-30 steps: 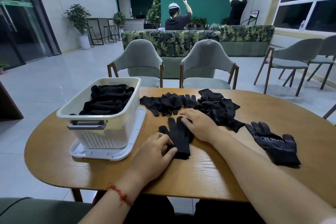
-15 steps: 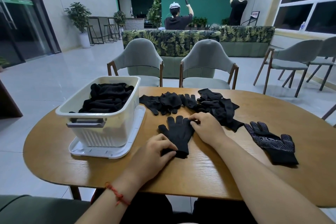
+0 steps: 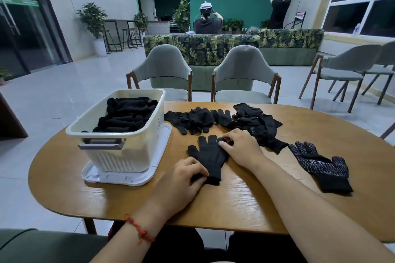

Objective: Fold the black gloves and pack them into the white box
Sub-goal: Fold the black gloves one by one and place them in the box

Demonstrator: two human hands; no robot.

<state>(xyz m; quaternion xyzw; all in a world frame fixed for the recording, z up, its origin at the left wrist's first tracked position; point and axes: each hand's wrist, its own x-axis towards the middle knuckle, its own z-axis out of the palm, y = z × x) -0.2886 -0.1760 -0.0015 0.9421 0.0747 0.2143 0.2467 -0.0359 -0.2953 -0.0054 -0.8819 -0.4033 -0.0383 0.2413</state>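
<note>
While the oval wooden table point(image 3: 245, 205) carries all the work, the room behind it is a tiled lounge with two grey chairs point(image 3: 162, 66) pushed up to the far edge, a leaf-print sofa point(image 3: 203, 47) beyond them, a green wall, potted plants and two people standing with their backs turned. Between the two hands lies a flat glove point(image 3: 210, 156), black, its fingers pointing away from the person. The left hand point(image 3: 181, 179), a red string bracelet point(image 3: 140, 230) on its wrist, rests on the table with fingers curled and pinches the cuff at the glove's near end. The right hand point(image 3: 241, 147) sits at the far end, its fingers bent, their tips gripping the glove's outer fingers. Left of the left hand and a little further away stands the white box point(image 3: 119, 156), set on its own lid point(image 3: 128, 179) and well filled with folded black gloves point(image 3: 126, 117). Just beyond the right hand a loose pile of black gloves point(image 3: 252, 121) spreads across the table, its nearest edge almost touching the knuckles. To the right of the right forearm, apart from the pile, a dotted glove point(image 3: 320, 164) lies open with its grip side up
</note>
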